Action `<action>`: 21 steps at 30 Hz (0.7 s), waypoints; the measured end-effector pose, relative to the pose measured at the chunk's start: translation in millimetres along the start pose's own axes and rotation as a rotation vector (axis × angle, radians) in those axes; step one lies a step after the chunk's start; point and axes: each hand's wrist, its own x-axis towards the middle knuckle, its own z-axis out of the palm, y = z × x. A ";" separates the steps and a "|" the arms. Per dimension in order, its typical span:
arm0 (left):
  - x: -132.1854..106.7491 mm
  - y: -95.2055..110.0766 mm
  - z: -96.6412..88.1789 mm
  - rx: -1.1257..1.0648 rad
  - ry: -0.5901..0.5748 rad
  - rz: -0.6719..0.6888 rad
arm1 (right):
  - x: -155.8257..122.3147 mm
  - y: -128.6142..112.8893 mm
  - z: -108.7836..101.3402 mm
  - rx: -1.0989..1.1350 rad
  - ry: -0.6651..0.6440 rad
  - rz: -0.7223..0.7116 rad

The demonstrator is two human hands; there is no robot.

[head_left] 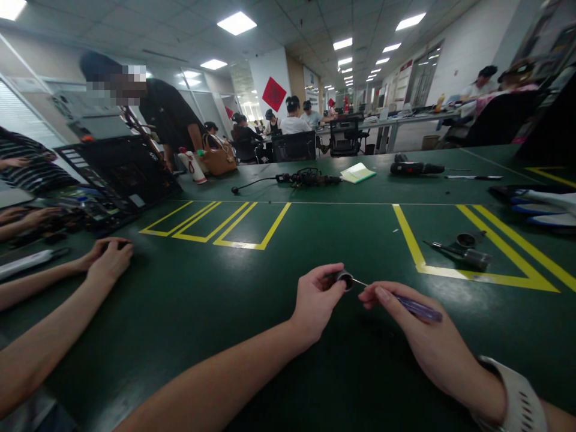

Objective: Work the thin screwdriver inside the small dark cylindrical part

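Between its thumb and fingers, my left hand (317,300) pinches a small round metal housing (345,280), its hollow side turned to the right. My right hand (416,327) grips a screwdriver (418,308) with a purplish translucent handle. The thin shaft points left, and its tip reaches the hollow of the housing; whether it touches anything inside is too small to tell. To the right, within yellow tape, lie a cylindrical motor-like part (476,258) with a thin shaft and another small round housing (468,240).
Farther back on the green table (252,288) are a dark cable assembly (308,177), a notepad (359,173), a power screwdriver (416,167) and a pen (473,177). A co-worker's hands (108,258) rest at the left, near a large black panel (121,177). Gloves (546,207) lie at the right edge.
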 end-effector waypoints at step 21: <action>1.4 -6.5 -3.5 0.090 -0.007 0.087 | -5.8 -2.2 5.4 -0.447 -0.100 -0.475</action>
